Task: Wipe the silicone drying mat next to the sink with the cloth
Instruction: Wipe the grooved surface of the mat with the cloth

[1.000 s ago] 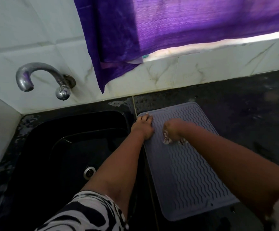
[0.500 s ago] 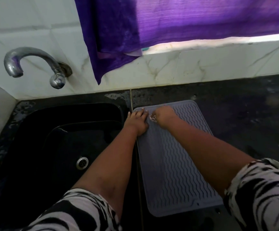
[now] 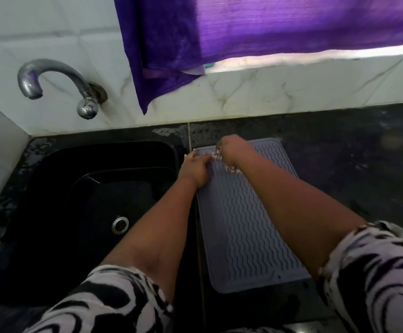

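A chrome tap [image 3: 58, 85] juts from the wall beside a purple curtain [image 3: 255, 32].

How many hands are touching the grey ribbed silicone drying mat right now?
2. The left hand presses the mat's far left edge; the right hand holds the cloth at its far end.

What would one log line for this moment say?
stage: wiping | right hand: cloth bunched on mat far end | left hand: flat, steadying mat edge beside sink
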`<control>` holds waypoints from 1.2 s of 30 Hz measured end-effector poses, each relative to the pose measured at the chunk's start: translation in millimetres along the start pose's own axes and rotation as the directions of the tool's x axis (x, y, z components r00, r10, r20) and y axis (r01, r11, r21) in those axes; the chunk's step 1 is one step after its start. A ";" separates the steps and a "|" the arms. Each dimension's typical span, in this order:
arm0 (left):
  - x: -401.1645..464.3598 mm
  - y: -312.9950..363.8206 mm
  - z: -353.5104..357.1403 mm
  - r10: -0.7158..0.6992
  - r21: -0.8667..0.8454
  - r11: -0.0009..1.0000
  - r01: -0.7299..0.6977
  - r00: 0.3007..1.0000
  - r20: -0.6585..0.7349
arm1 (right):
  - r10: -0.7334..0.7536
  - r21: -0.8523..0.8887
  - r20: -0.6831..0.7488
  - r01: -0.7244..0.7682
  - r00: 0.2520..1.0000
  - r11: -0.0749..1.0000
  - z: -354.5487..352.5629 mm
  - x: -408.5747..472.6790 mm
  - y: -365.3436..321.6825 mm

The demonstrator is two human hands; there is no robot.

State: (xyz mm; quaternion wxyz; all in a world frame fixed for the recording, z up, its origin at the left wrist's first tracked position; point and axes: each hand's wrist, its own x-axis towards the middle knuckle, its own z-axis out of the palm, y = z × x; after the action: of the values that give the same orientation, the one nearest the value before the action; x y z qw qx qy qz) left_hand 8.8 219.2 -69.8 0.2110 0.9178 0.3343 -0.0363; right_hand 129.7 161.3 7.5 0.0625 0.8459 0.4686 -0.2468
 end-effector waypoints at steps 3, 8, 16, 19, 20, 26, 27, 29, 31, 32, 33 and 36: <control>-25.4 4.7 17.7 0.023 0.025 0.999 -0.024 0.999 0.029 | 0.015 -0.045 0.040 -0.013 0.999 0.999 26.6 -4.7 -6.8; -19.7 3.5 17.0 -0.041 0.205 0.979 0.009 0.987 0.155 | -0.024 -0.068 -0.065 0.020 0.998 0.998 72.8 -33.9 7.6; -24.9 7.5 12.5 -0.080 0.246 0.969 0.018 0.966 0.245 | 0.020 -0.104 0.086 -0.011 0.996 0.995 98.0 -108.4 6.6; -37.0 14.4 17.2 -0.018 0.228 0.973 -0.024 0.983 0.180 | 0.069 0.024 0.201 -0.076 0.977 0.997 73.8 -115.1 6.7; -43.9 17.5 20.8 0.021 0.178 0.983 -0.047 0.989 0.144 | 0.058 0.091 0.183 -0.075 0.981 0.993 62.8 -113.4 9.6; -94.9 32.3 58.0 -0.030 0.105 0.994 0.019 0.995 0.096 | 0.079 0.037 -0.019 -0.079 0.997 0.996 59.9 -93.6 11.4; -97.1 31.7 59.5 -0.047 0.158 0.987 0.030 0.994 0.101 | 0.066 -0.018 -0.009 -0.066 0.998 0.998 72.9 -96.1 8.7; -95.3 30.0 57.4 -0.054 0.242 0.970 0.023 0.991 0.122 | 0.042 -0.101 -0.083 -0.050 0.996 0.994 98.7 -103.3 8.8; -92.7 31.1 54.5 -0.066 0.292 0.956 0.022 0.987 0.143 | 0.037 -0.069 -0.127 -0.046 0.991 0.997 109.7 -111.7 14.9; -91.9 32.4 52.0 -0.070 0.301 0.954 0.018 0.984 0.165 | 0.040 -0.048 -0.119 -0.046 0.992 0.998 112.0 -118.2 18.9; -91.4 33.4 47.7 -0.073 0.296 0.955 0.012 0.978 0.197 | 0.033 -0.045 -0.100 -0.038 0.994 0.998 113.6 -125.5 22.3; -85.5 32.5 33.0 -0.091 0.337 0.941 -0.010 0.955 0.284 | -0.001 -0.072 -0.075 -0.004 0.997 0.997 126.0 -150.6 29.7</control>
State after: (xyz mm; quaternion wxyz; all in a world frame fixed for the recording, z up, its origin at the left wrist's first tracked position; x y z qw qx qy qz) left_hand -34.4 132.1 -70.2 0.0986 0.9173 0.3070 -0.2337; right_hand 42.9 -12.4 -34.2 0.0754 0.8522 0.4785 -0.1978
